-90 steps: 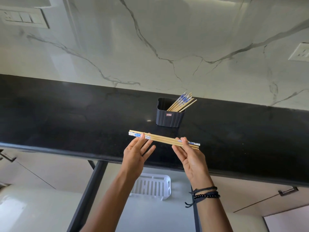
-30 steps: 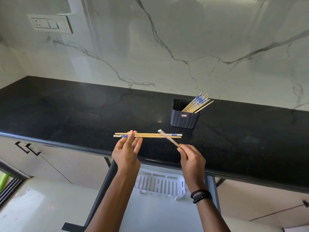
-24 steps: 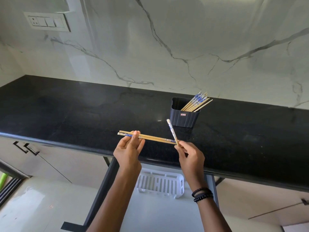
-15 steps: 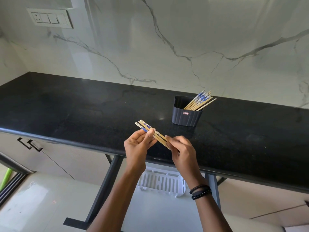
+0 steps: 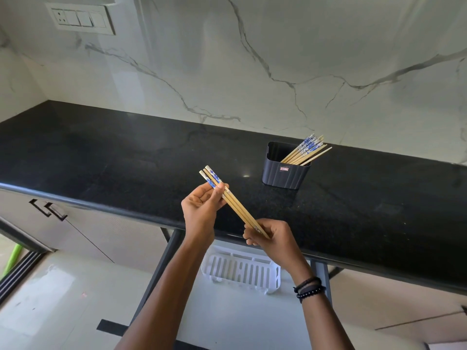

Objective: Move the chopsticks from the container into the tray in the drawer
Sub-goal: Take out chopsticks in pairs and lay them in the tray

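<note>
Obs, head view.

Now: L hand (image 5: pixel 202 208) and R hand (image 5: pixel 271 239) hold one chopstick bundle (image 5: pixel 235 204) between them. The sticks are parallel and tight together. Looks like 3, count not certain. Blue patterned ends point up-left, plain tips down-right.

Change vs approx. 1 s ago: the L hand then held two sticks level, and the R hand had one stick apart, swinging it round. That stick has since joined the others and the whole lot is tilted.

Hands: L hand has fingers and thumb curled round the patterned end. R hand has fingers curled, pinching the plain tips.

Bundle position: in the air over the front edge of the desk (image 5: pixel 101 160), touching neither desk nor tray.

Container (image 5: pixel 286 173): stands on the desk toward the back edge, right of centre, well apart from both hands. The remaining chopsticks (image 5: pixel 307 150) lean out to its right.

Tray (image 5: pixel 241 270): white, slotted, in the open drawer (image 5: pixel 227 319) under the desk's front edge, below the R hand. No sticks seen in the part that shows.

Judgement: ends matched, so the aligning step is prob. done. Next is to lower the bundle and lay it lengthwise in the tray. Task is early, as most sticks are not yet moved. Risk: sticks fan out or roll on release.
</note>
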